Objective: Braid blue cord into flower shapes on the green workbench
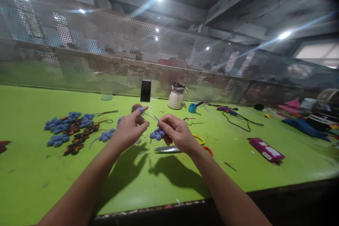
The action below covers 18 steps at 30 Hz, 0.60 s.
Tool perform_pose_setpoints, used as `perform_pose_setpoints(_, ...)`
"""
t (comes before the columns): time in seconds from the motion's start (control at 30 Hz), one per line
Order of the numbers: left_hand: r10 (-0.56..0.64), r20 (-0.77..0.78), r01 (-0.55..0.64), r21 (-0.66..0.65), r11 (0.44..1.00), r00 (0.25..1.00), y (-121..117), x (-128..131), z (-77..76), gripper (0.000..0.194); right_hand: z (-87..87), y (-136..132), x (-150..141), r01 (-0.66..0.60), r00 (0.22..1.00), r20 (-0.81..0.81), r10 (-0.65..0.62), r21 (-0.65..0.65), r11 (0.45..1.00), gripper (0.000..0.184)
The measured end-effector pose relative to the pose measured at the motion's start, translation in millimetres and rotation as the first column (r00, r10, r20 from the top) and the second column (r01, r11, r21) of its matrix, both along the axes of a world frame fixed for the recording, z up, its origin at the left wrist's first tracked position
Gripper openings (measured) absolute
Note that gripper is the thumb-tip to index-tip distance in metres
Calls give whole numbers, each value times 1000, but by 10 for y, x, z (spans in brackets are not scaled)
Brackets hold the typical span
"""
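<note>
While both forearms are reaching in over the green table [26,173], we are watching the right hand [174,130] pinching a small purple-blue crocheted flower [156,134] between thumb and fingers, above the scissors [166,149]. A thin dark tip is poking up from its fingertips. The left hand [131,127] is standing just beside it, index finger raised and thumb spread away, with a strand of yarn [150,116] running from that index finger across to the right hand. Whether its lower fingers are gripping anything, we cannot tell.

Near the left wrist, we are seeing one loose blue flower [106,135] lying with a trailing yarn end. Farther left, a cluster of blue flowers [57,123] is lying against orange-and-black crocheted pieces [82,134]. Beyond the hands, we are finding a phone [145,91] standing upright before the perforated screen [119,35], a white jar [176,100] and a small blue pot [192,108]. Well apart on the right, a purple box-like device [267,150] is lying near a corded blue tool [226,110].
</note>
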State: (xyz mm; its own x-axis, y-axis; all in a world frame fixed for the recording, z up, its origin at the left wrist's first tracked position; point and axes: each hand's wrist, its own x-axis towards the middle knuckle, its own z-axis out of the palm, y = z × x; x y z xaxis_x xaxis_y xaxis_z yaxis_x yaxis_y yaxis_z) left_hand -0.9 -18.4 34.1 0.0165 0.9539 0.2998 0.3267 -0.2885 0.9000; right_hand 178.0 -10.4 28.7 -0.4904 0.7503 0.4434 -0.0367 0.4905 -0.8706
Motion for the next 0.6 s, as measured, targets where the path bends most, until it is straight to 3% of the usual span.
perform_pose_setpoints(0.07, 117, -121, -118, 4, 993, 986, 48, -29, -33, 30, -19, 19, -9, -19, 1000, -16, 19, -22, 1000, 17)
perform_pose_setpoints(0.1, 110, -106, -113, -23, 993, 988, 58, -41, -37, 22, -31, 29, -17, -28, 999, -35, 27, -34, 999, 18)
perform_pose_setpoints(0.17, -17, 115, 31, -126, 992, 993, 47, -47, -19, 24, -59, 48, -38, -30, 996, -91, 25, -57, 998, 18)
perform_pose_setpoints(0.2, -95, 296, 147, -159, 976, 950, 28, -39, 0, 26, -74, 55, -52, -21, 993, -118, 13, -64, 998, 19)
perform_pose_setpoints(0.23, -151, 492, 263, -166, 950, 857, 3, -24, 24, 27, -89, 59, -69, -7, 990, -142, -3, -69, 998, 20)
perform_pose_setpoints(0.3, -133, 764, 368, -144, 919, 631, -53, 23, 70, 27, -118, 53, -109, 28, 986, -164, -39, -67, 997, 20)
perform_pose_setpoints(0.37, -68, 889, 373, -119, 920, 453, -100, 78, 100, 19, -143, 29, -154, 49, 983, -176, -56, -49, 998, 20)
perform_pose_setpoints(0.4, -48, 914, 367, -113, 923, 403, -118, 104, 105, 13, -153, 14, -174, 64, 982, -178, -68, -30, 997, 20)
perform_pose_setpoints(0.5, -60, 912, 373, -106, 922, 406, -152, 167, 82, 24, -178, -29, -217, 152, 978, -152, -142, 55, 987, 19)
perform_pose_setpoints(0.6, -150, 824, 391, -93, 916, 547, -156, 205, 22, 38, -199, -39, -229, 223, 970, -118, -210, 100, 970, 19)
